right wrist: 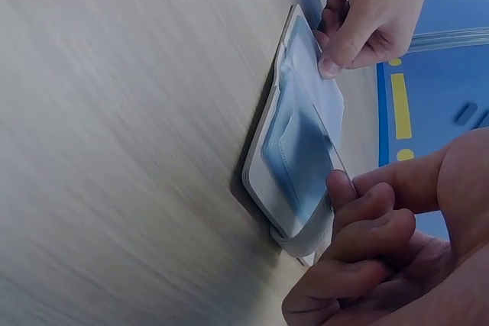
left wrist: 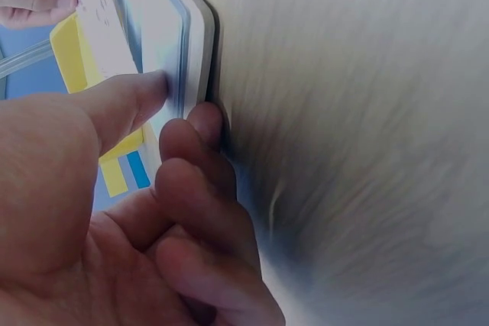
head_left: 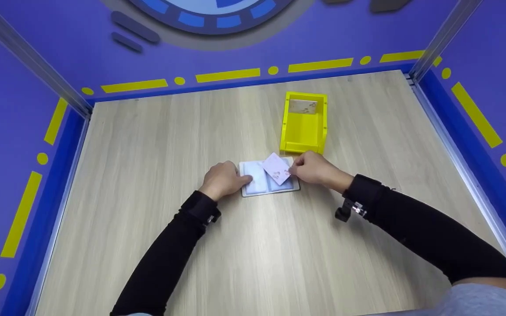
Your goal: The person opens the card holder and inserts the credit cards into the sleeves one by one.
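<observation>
An open card holder point(head_left: 257, 176) with clear plastic sleeves lies flat on the table. My left hand point(head_left: 223, 179) holds its left edge, thumb on top and fingertips at the side, as the left wrist view shows at the holder's pale rim point(left wrist: 202, 51). Between thumb and finger, my right hand point(head_left: 316, 169) pinches a corner of a pale pink patterned card point(head_left: 274, 166), which is tilted over the right half of the holder. In the right wrist view this card appears nearly edge-on above the sleeves point(right wrist: 294, 154), and a strap point(right wrist: 306, 238) curves at the holder's end.
Just behind the holder stands a yellow open-topped box point(head_left: 283, 129), with another patterned card point(head_left: 303, 106) leaning against its back wall. Purple panels point(head_left: 218, 57) with yellow marks border the wooden table point(head_left: 156, 145) at the back and both sides.
</observation>
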`<state>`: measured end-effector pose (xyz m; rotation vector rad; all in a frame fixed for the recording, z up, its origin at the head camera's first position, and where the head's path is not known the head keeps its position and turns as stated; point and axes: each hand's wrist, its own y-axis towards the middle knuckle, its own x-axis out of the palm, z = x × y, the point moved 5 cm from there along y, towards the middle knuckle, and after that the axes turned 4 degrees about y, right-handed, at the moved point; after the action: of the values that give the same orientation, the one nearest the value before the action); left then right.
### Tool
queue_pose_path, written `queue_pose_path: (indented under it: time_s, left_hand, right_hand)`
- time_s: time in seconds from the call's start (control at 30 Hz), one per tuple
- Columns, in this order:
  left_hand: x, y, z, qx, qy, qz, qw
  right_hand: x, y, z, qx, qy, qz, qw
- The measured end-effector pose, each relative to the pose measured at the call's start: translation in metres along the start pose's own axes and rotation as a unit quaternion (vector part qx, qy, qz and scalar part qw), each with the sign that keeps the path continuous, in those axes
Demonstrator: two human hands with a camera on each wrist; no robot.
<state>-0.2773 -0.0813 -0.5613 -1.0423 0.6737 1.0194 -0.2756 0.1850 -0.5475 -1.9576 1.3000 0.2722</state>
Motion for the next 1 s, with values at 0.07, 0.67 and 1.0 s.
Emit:
queue_pose_path:
  time_s: [0.07, 0.67, 1.0]
  left_hand:
    - [0.000, 0.000, 0.000, 0.001, 0.001, 0.000, 1.0000]
    - [-0.001, 0.000, 0.001, 0.002, 0.003, 0.007, 1.0000]
    - [-0.001, -0.003, 0.001, 0.001, -0.003, 0.005, 1.0000]
  right_hand:
    - [0.001, 0.000, 0.000, 0.002, 0.002, 0.002, 1.0000]
    - [0.013, 0.001, -0.006, -0.014, -0.019, 0.004, 0.9997]
    - [0.024, 0.000, -0.018, -0.049, -0.059, -0.010, 0.9970]
